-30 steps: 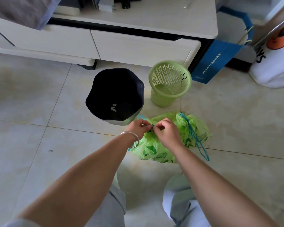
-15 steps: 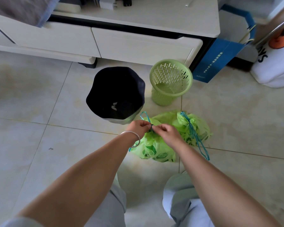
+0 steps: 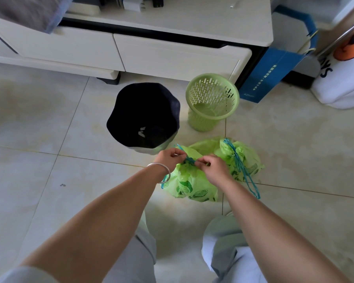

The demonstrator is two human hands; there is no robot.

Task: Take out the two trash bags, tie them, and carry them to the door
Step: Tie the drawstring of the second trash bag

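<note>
**Desk editor:** What does the frame show?

**Photographer:** A person crouched on a tiled floor [image 3: 39,139], both hands working the blue drawstring [image 3: 189,159] at the neck of the near trash bag [image 3: 192,184]. The left hand [image 3: 170,158] pinches one end of the cord; the right hand [image 3: 214,169] pinches the other, fingers curled, the knot between them.

**Desk editor:** And the second bag?

**Photographer:** The far trash bag [image 3: 243,160] lies just beyond the right hand, touching the near one. Its neck looks cinched already, and its blue loops [image 3: 245,176] trail past the right wrist.

**Desk editor:** The bins?

**Photographer:** Ahead of the hands: a dark bin [image 3: 143,115] beyond the left, a green slotted basket [image 3: 212,101] beyond the right. Both appear unlined.

**Desk editor:** How should the step go, by your reading?

**Photographer:** Pull the two ends level and apart, low against the gathered plastic, so the knot seats on the neck rather than on loose cord. Keep the thin film out of the pinch, since it would likely tear. Leave a loop free for carrying.

**Desk editor:** What remains?

**Photographer:** Finishing this knot, then lifting both bags toward a door not in view.
</note>
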